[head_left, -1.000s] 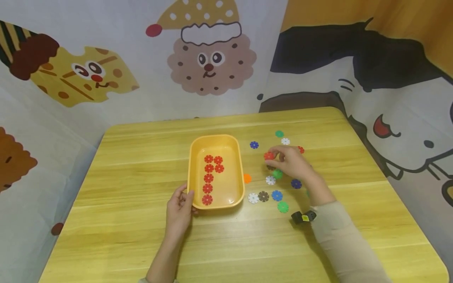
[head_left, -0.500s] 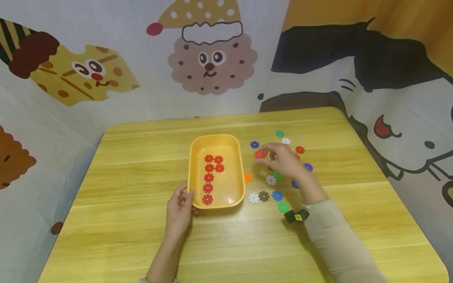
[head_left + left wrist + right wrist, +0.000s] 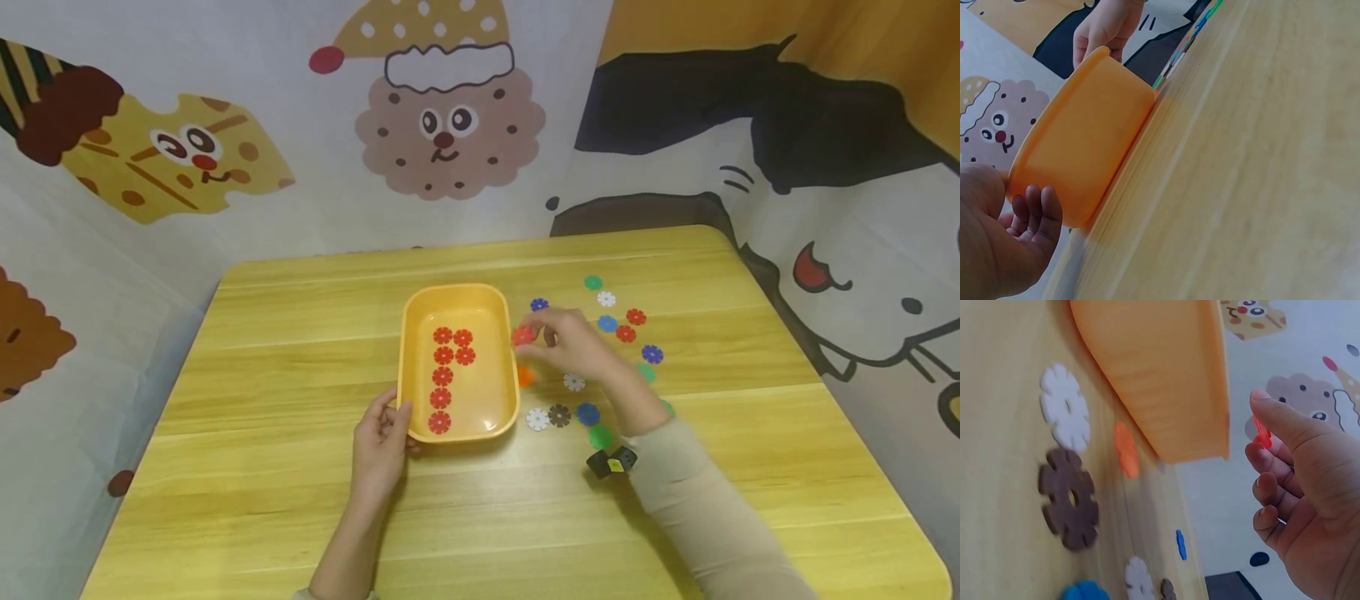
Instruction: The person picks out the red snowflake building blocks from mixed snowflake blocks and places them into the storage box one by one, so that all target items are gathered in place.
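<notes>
An orange-yellow plastic tray (image 3: 491,400) stands on the table with several red snowflake discs (image 3: 442,376) laid inside, in a column with two more beside its top. My left hand (image 3: 381,442) grips the tray's near left corner, thumb over the rim; the left wrist view has its fingers curled against the outer wall. Between thumb and fingertips my right hand (image 3: 573,343) pinches a red snowflake disc (image 3: 523,335), right at the tray's right rim. In the right wrist view that disc (image 3: 1262,432) shows edge-on, beside the tray wall (image 3: 1160,375).
Several loose snowflake discs in white, brown (image 3: 558,416), blue (image 3: 588,414), green (image 3: 599,437) and red (image 3: 636,317) lie flat right of the tray. An orange disc (image 3: 526,377) lies against the tray's right side. A cartoon-printed cloth (image 3: 315,167) hangs behind the table.
My right hand has moved left with the red snowflake disc, from over the loose discs to the tray's right rim. My left hand and the tray have stayed in place.
</notes>
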The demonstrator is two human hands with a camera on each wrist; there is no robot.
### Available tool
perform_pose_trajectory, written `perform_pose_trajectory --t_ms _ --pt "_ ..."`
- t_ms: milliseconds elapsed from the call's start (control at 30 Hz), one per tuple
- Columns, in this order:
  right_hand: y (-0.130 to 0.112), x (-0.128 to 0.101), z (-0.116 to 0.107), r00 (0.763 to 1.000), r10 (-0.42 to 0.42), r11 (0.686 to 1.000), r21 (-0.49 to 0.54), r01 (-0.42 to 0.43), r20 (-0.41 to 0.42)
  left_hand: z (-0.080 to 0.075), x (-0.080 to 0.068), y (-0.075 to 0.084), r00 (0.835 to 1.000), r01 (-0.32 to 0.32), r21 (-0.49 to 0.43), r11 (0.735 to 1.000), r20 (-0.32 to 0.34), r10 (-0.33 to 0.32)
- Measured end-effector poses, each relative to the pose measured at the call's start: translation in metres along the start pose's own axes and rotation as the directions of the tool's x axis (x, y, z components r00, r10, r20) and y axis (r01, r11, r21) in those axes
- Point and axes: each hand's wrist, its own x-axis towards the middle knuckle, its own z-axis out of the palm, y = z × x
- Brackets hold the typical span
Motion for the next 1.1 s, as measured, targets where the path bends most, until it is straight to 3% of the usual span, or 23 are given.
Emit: perform_pose_trajectory --t_ms 567,1100 --pt "-0.017 0.011 0.022 0.999 -0.042 0.999 0.015 0.042 0.031 -0.001 0.001 -0.001 1.0 0.0 -0.008 1.0 0.004 0.0" --pt "-0.041 0.024 0.038 0.992 -0.08 0.995 -0.06 0.086 0.096 0.0 0.002 -0.002 1.0 0.006 -0.007 1.0 0.0 -0.006"
